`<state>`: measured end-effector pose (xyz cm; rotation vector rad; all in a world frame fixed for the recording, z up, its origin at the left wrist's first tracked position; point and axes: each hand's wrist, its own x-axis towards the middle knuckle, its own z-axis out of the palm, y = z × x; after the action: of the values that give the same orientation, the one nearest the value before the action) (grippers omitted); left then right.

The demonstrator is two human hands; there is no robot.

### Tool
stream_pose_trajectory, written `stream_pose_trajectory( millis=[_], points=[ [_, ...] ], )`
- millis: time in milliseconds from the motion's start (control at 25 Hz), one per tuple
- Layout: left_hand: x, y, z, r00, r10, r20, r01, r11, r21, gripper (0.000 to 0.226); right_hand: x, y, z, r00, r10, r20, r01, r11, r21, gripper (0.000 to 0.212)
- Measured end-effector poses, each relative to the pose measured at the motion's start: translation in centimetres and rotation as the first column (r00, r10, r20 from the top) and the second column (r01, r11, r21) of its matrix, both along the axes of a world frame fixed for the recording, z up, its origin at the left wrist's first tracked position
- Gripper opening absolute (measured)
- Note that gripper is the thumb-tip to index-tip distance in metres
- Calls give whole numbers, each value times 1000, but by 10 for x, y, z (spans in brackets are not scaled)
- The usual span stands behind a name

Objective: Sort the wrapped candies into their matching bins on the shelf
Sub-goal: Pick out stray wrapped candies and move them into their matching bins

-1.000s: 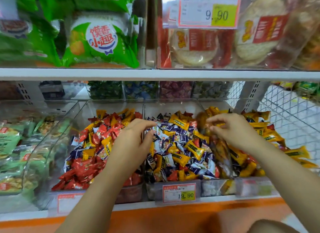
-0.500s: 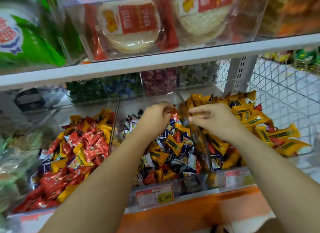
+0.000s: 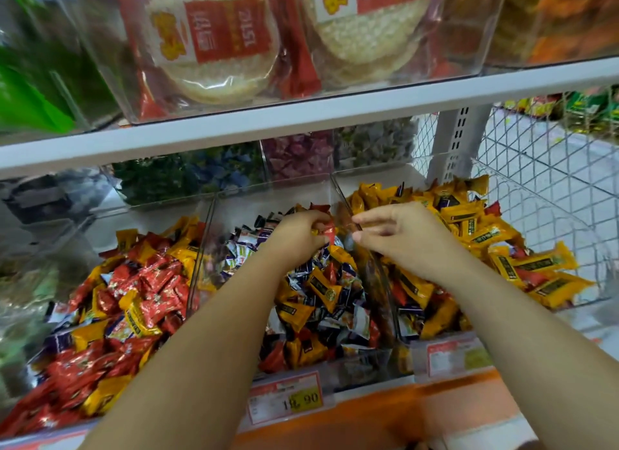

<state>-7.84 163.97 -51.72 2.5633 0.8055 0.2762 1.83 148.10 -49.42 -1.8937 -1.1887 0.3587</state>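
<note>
Three clear bins stand side by side on the shelf. The left bin (image 3: 201, 245) holds mostly red wrapped candies mixed with yellow ones. In the middle bin (image 3: 335, 188) lie white-and-purple, yellow and red candies. The right bin (image 3: 502, 188) is heaped with yellow candies. My left hand (image 3: 298, 235) hovers over the back of the middle bin and grips a red candy (image 3: 327, 231). My right hand (image 3: 402, 235) is above the divider between middle and right bins, fingers curled with thumb and forefinger close; whether it pinches anything is unclear.
A white shelf board (image 3: 301, 121) runs just above the bins, carrying clear boxes of round rice cakes (image 3: 214, 47). Smaller candy boxes (image 3: 298, 154) stand behind. A wire mesh panel (image 3: 536, 154) closes the right side. A price tag (image 3: 284, 399) hangs on the front edge.
Both hands came together toward the back of the middle bin. My left hand now holds a red candy. The view swung right and tilted.
</note>
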Motion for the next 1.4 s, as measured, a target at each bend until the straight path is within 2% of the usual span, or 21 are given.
stream_pose_trajectory(
  millis=[80,240,280,400,440,560,760,1080,1240,1400],
  points=[
    [-1,1,0,1000,12,3,-12,1000,-4,41,-1,0,0,1000,3,1,-3,1000,-2,32],
    [-3,7,3,989,27,-142,-13,995,98,20,0,0,-1,1000,13,-8,-12,1000,14,31],
    [-4,7,6,991,42,-126,-30,995,100,18,0,0,-1,1000,15,-13,-15,1000,14,32],
    [-5,13,9,993,106,55,-113,980,164,21,1,1,-1,999,21,-27,-21,1000,16,32],
    [-4,14,9,993,93,72,-103,982,161,20,1,1,-1,999,21,-31,-20,1000,17,32],
    [4,17,3,999,-12,-39,16,993,115,17,1,1,-2,999,15,-37,-14,1000,15,32],
    [10,30,1,984,-90,-151,105,990,95,7,0,1,-2,998,12,-60,-11,1000,20,32],
    [14,31,-6,982,-123,-141,142,981,135,9,-2,3,-3,999,-5,-39,6,1000,26,31],
    [8,25,-1,997,-76,-19,77,990,119,13,-4,3,-3,1000,-29,-10,29,999,23,30],
    [-15,1,19,983,26,183,-41,996,81,16,-13,3,-4,996,-57,70,55,998,23,29]
  ],
)
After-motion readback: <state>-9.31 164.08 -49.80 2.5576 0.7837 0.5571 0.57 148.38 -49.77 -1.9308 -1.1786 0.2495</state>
